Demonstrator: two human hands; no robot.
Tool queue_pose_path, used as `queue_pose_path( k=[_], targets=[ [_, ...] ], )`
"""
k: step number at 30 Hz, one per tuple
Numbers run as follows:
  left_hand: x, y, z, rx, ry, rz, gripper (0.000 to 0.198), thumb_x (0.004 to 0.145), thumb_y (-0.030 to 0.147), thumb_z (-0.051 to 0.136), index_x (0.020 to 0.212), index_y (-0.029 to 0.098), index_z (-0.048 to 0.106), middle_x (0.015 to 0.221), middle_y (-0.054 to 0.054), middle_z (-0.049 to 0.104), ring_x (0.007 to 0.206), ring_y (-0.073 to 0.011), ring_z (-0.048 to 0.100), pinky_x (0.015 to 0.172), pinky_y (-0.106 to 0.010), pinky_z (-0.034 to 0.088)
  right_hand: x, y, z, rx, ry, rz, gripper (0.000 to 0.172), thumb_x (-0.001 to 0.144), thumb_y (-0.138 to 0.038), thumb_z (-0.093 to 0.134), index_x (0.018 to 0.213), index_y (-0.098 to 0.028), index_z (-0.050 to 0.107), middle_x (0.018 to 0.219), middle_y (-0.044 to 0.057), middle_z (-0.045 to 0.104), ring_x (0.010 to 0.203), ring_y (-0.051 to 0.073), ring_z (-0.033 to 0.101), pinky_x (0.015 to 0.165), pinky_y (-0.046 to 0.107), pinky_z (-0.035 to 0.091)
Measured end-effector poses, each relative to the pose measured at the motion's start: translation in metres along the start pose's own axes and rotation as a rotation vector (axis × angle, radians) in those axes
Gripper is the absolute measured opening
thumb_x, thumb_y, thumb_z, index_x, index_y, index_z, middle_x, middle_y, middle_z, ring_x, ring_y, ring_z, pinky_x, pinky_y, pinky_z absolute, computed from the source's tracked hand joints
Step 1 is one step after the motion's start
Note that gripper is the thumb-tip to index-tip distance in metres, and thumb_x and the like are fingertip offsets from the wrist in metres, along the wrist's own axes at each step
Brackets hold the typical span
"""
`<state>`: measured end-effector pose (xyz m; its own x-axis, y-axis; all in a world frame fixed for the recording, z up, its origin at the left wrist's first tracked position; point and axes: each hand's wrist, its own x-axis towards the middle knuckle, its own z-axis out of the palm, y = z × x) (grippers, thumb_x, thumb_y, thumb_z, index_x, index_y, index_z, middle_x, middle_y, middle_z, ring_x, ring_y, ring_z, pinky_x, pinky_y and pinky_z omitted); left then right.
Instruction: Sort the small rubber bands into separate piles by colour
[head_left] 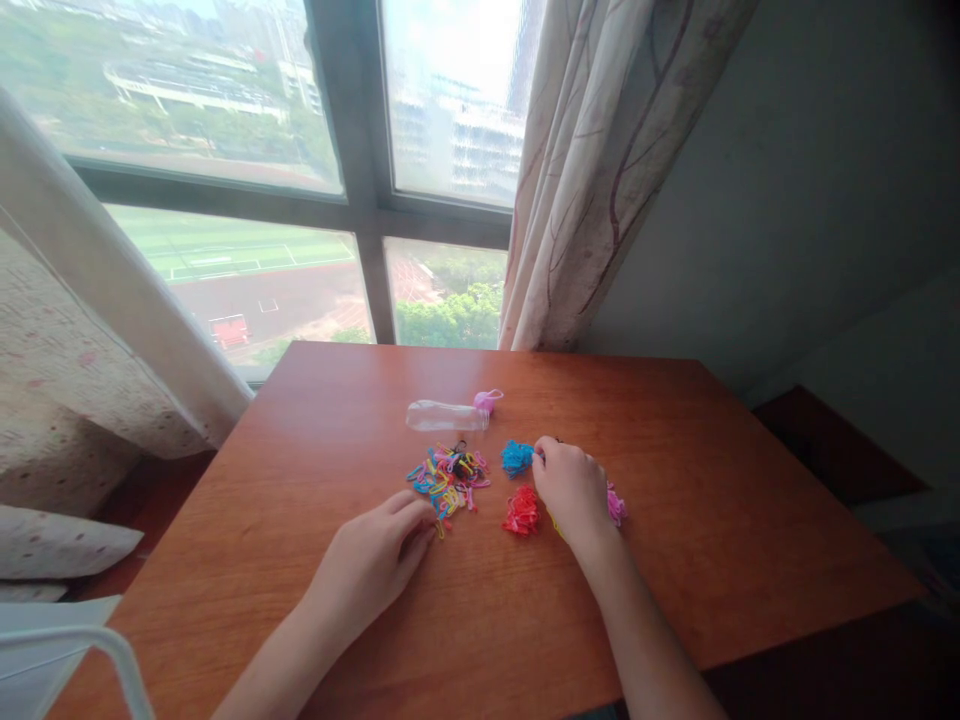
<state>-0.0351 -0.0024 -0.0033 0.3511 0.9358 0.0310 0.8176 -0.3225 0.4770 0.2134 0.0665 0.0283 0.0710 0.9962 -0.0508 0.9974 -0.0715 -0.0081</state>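
Note:
A loose pile of mixed small coloured rubber bands (452, 475) lies in the middle of the table. My left hand (394, 540) rests at its near left edge, fingers curled together beside a yellow band; whether they grip one is hidden. My right hand (571, 485) is closed in a pinch at the right edge of a blue rubber band pile (516, 458). What sits in that pinch is too small to make out. A red pile (522, 511) lies nearer me. Pink bands (616, 505) and some yellow ones (557, 525) are partly covered by my right hand and wrist.
Behind the mixed pile, a clear plastic bottle (446, 415) lies on its side, its pink looped cap (486, 401) to the right. The wooden table (360, 390) ends at a window with curtains (570, 200). A white tubular frame (112, 650) stands at lower left.

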Motion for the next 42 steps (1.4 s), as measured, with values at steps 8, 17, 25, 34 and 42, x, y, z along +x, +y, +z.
queue_pose_path(
  k=[8, 17, 25, 34, 42],
  targets=[
    [-0.001, -0.002, -0.002, -0.030, 0.011, 0.010, 0.021, 0.094, 0.022, 0.044, 0.097, 0.028, 0.064, 0.100, 0.000, 0.068, 0.080, -0.0145, 0.067, 0.068, -0.023, 0.045, -0.013, 0.000, -0.005, 0.020, 0.018, 0.007, 0.015, 0.097, -0.029, 0.054, 0.096, -0.027, 0.068, 0.086, 0.003, 0.074, 0.076, 0.020, 0.069, 0.056, 0.025, 0.029],
    [-0.001, -0.006, -0.003, -0.022, 0.020, -0.038, 0.019, 0.094, 0.023, 0.045, 0.093, 0.026, 0.064, 0.097, 0.000, 0.068, 0.084, -0.0159, 0.066, 0.072, -0.024, 0.046, -0.070, -0.029, 0.011, 0.287, 0.115, -0.196, 0.011, 0.094, -0.019, 0.058, 0.089, -0.025, 0.066, 0.077, -0.002, 0.071, 0.068, 0.015, 0.065, 0.055, 0.027, 0.023],
    [-0.002, 0.000, -0.002, -0.008, 0.001, -0.044, 0.017, 0.094, 0.025, 0.046, 0.092, 0.026, 0.063, 0.098, 0.000, 0.066, 0.085, -0.0157, 0.065, 0.072, -0.024, 0.045, -0.104, -0.055, 0.038, 0.435, 0.106, -0.324, 0.016, 0.087, -0.011, 0.059, 0.078, -0.024, 0.058, 0.073, -0.004, 0.067, 0.065, 0.014, 0.062, 0.056, 0.028, 0.023],
    [-0.002, 0.016, 0.003, 0.085, -0.011, -0.038, 0.016, 0.092, 0.024, 0.047, 0.082, 0.023, 0.059, 0.088, 0.000, 0.065, 0.073, -0.0155, 0.062, 0.062, -0.025, 0.041, -0.116, -0.044, 0.054, 0.583, 0.186, -0.388, 0.016, 0.088, -0.010, 0.051, 0.081, -0.024, 0.056, 0.075, -0.003, 0.065, 0.069, 0.015, 0.061, 0.062, 0.025, 0.031],
    [-0.002, 0.005, -0.002, -0.032, 0.023, -0.022, 0.016, 0.091, 0.018, 0.045, 0.088, 0.024, 0.060, 0.087, 0.000, 0.066, 0.075, -0.0152, 0.063, 0.067, -0.024, 0.046, -0.120, -0.044, 0.051, 0.605, 0.148, -0.379, 0.017, 0.089, -0.008, 0.051, 0.084, -0.023, 0.058, 0.079, -0.002, 0.066, 0.074, 0.015, 0.062, 0.066, 0.024, 0.034]
  ],
)
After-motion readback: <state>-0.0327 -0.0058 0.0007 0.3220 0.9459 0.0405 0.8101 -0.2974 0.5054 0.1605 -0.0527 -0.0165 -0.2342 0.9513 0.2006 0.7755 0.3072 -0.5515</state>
